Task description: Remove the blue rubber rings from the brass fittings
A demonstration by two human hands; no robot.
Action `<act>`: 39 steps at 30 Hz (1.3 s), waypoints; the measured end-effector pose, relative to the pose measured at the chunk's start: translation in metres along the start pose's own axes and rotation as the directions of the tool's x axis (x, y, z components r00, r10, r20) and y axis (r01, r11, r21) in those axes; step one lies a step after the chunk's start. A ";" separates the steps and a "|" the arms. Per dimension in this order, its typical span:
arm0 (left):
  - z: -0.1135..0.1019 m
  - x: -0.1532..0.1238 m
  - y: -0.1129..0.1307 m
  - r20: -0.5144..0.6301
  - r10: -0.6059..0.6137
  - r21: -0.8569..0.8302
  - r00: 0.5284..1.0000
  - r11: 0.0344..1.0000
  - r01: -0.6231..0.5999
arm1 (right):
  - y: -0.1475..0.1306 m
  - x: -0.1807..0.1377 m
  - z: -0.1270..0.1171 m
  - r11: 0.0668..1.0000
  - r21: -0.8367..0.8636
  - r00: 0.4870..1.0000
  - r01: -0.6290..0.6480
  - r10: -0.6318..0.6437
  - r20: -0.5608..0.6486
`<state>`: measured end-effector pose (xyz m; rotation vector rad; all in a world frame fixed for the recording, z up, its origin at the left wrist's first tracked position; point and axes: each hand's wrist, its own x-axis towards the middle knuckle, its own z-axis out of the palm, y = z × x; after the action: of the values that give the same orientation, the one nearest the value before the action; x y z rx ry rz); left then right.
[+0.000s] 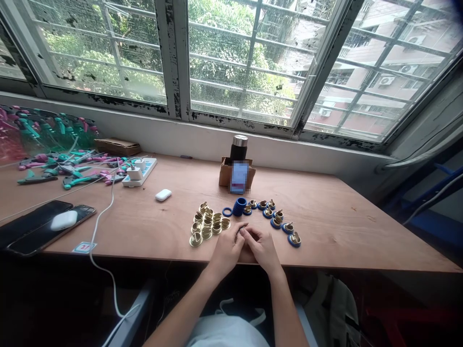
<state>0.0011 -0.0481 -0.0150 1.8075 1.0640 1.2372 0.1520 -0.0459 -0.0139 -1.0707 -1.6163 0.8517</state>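
Observation:
My left hand (226,246) and my right hand (262,246) meet at the front edge of the table, fingers curled in and fingertips pressed together. Whatever lies between them is mostly hidden; only a small dark bit shows at the fingertips. Left of my hands stand several gold-coloured metal fittings (206,233) with round flanges. Just beyond my fingers are a stack of blue rings (239,207) and a loose blue ring (223,212) lying flat. To the right, several gold fittings seated on blue rings (294,239) curve along the tabletop.
A phone (238,176) leans on a cardboard box (224,176) with a black bottle (238,152) behind. A white earbud case (163,195), a power strip (148,168), a trailing white cable (112,193), dark phones (39,224) and teal-and-pink pliers (77,179) occupy the left.

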 end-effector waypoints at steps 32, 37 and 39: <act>-0.008 -0.003 0.007 0.133 -0.084 -0.157 0.988 0.982 0.105 | -0.005 -0.009 -0.005 0.999 0.018 0.991 0.027 -0.030 0.132; -0.006 -0.004 0.007 0.132 -0.112 -0.092 0.985 0.988 0.125 | -0.004 -0.009 -0.005 0.999 -0.038 0.988 0.012 -0.006 0.157; -0.004 -0.004 0.008 0.124 -0.121 -0.078 0.985 0.988 0.131 | -0.003 -0.010 -0.005 0.999 -0.036 0.986 0.001 0.005 0.164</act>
<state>-0.0017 -0.0550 -0.0089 1.6992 1.0256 1.0703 0.1574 -0.0559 -0.0133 -1.0493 -1.7733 0.9356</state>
